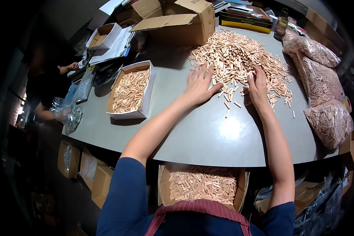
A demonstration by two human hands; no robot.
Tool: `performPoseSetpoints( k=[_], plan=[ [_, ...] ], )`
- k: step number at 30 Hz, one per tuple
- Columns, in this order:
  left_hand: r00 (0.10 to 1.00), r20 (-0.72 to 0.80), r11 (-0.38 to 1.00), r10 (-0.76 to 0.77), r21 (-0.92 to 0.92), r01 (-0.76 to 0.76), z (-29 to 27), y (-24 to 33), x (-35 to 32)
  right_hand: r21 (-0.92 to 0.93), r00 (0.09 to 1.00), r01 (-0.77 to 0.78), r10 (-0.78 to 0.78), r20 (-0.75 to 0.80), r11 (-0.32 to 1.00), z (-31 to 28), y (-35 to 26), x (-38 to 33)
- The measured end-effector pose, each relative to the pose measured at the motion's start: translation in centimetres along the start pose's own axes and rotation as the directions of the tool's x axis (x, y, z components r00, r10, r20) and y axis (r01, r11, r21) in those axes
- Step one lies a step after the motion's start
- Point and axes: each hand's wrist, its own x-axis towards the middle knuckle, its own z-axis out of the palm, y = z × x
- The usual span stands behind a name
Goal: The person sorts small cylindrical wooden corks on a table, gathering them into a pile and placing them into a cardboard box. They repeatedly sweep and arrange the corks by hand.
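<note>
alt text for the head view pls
A person's left hand and right hand rest spread on a pile of small wooden dowels on a grey table, with dowel-filled boxes and bags around it.

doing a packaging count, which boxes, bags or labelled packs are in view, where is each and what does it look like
White box: left of left hand, oblong, open, holds pale dowels.
Brown carton: table's far side, flaps open.
Small carton: far left, brown, open.
Clear bags: right of right hand, bulging with dowels.
Lap carton: below table edge, brown, dowel-filled.
Black-yellow pack: far side, flat, oblong.
</note>
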Motion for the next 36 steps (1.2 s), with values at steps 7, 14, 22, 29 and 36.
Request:
performPoseSetpoints(
  k=[7, 14, 22, 29, 36],
  plan=[
    [0.980, 0.125, 0.988, 0.154, -0.051, -0.149, 2.2, 2.3, 5.4, 0.002, 0.988, -0.052, 0.051, 0.148, 0.999, 0.3, 1.0, -0.1],
    [0.931, 0.026, 0.924, 0.365, -0.130, -0.359, 2.0, 1.6, 2.3, 0.029, 0.929, 0.066, -0.072, 0.364, 0.997, 0.1, -1.2, -0.9],
    [0.940, 0.063, 0.938, 0.334, -0.114, -0.326, -3.1, 3.3, -7.3, -0.166, 0.772, 0.359, -0.192, 0.606, 0.918, -0.2, -6.3, -3.5],
    [0.960, 0.231, 0.987, 0.158, -0.019, -0.158, -8.2, 4.8, -15.6, -0.131, 0.643, 0.481, -0.247, 0.724, 0.867, -0.3, -10.5, -5.5],
    [0.965, 0.263, 0.999, 0.011, 0.030, -0.019, -9.7, 4.9, -20.0, 0.052, 0.540, 0.557, -0.409, 0.736, 0.829, -0.2, -13.5, -7.3]
  ],
)
